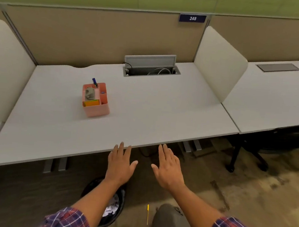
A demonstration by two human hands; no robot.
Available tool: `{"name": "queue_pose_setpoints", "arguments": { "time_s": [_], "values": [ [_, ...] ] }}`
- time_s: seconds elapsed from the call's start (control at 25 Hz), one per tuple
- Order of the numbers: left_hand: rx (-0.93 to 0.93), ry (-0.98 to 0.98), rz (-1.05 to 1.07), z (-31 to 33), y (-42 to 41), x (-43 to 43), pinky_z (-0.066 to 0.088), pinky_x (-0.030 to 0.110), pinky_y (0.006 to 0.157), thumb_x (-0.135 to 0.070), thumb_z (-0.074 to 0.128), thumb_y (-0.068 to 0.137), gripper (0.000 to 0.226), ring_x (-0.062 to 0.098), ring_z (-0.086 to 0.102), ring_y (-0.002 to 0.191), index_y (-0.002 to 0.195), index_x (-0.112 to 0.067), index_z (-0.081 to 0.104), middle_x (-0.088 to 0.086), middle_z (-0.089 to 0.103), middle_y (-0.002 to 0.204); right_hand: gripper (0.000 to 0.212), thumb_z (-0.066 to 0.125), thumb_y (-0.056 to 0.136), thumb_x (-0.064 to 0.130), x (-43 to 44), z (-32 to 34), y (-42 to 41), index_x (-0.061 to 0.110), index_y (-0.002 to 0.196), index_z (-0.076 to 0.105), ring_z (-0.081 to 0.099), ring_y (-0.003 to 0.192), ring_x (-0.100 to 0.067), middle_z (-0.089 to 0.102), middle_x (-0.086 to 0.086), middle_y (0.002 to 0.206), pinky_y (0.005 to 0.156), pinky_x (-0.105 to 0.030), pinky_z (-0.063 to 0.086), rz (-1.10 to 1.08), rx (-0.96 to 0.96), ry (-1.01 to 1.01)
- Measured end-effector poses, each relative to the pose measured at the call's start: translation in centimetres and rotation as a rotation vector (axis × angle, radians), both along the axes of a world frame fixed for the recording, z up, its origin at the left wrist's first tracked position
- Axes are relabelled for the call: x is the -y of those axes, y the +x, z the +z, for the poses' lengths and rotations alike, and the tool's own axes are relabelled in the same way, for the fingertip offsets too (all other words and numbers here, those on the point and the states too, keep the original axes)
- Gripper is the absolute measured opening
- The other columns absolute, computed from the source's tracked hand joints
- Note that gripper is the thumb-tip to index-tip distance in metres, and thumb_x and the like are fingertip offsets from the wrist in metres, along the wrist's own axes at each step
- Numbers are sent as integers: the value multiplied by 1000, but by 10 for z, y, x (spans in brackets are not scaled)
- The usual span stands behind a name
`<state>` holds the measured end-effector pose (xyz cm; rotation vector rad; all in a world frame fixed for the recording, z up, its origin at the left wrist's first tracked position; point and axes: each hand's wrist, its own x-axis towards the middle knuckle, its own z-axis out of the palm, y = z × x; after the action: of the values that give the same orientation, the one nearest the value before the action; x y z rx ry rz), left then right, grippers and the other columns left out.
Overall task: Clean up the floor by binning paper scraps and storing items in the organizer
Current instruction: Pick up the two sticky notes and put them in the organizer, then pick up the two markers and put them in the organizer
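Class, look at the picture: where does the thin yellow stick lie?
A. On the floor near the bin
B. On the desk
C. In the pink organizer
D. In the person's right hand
A: the yellow stick lies on the floor between the bin and the person's knee, while both hands are open and hold nothing.

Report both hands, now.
Left hand: open, fingers spread, holding nothing.
Right hand: open, fingers spread, holding nothing.
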<state>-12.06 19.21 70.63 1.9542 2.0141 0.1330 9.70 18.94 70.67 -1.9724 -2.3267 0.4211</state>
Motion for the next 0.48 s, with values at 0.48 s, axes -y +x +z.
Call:
{"name": "queue_pose_setpoints", "arguments": {
  "time_s": [0.48],
  "values": [
    [-1,-247,13,-93,191,69,27,55,122,-56,51,98,68,33,20,157,156,-23,38,10,26,169,73,50,97,46,110,-96,251,11,156,28,40,143,-29,38,-12,158,111,-43,42,-381,-118,-184]
  ]
}}
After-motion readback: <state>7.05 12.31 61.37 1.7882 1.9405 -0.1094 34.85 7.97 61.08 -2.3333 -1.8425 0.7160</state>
